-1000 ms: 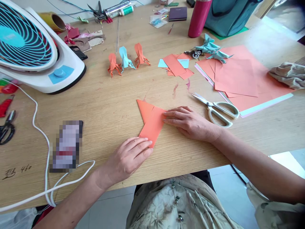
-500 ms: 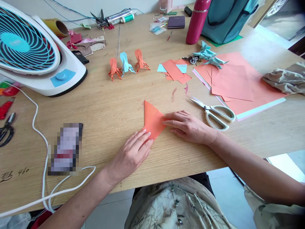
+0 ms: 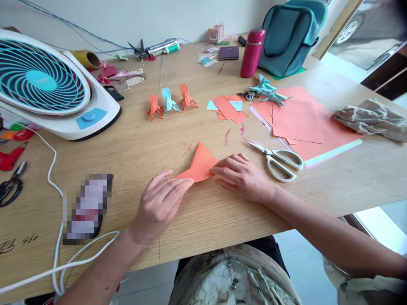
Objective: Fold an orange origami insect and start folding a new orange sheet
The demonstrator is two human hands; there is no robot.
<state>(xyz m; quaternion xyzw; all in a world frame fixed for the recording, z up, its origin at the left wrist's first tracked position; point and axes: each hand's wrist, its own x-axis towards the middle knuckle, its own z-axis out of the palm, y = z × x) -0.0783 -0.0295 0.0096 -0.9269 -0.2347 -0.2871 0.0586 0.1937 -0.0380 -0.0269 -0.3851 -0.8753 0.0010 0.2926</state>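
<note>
A folded piece of orange paper (image 3: 202,164) lies on the wooden table between my hands, its left part slightly raised. My left hand (image 3: 163,199) pinches its left corner between thumb and fingers. At the right edge, the fingertips of my right hand (image 3: 243,178) close on the paper; the thumb is partly hidden. Just right of that hand rest white-handled scissors (image 3: 276,159), blades pointing up and left. Farther back stand folded paper figures: an orange one (image 3: 154,106), a light blue one (image 3: 169,101) and another orange one (image 3: 187,97).
Orange sheets (image 3: 299,123) are stacked at right, beside a grey cloth (image 3: 370,118). Paper pieces (image 3: 226,107) lie mid-table. A magenta bottle (image 3: 252,55) and teal bag (image 3: 286,38) stand behind. At left are a fan (image 3: 44,82), a phone (image 3: 87,207) and a white cable (image 3: 52,165).
My left hand has moved left and lifted, drawing the paper's lower corner out to the left. My right hand stays at the paper's right edge. The camera view has tilted up a little.
</note>
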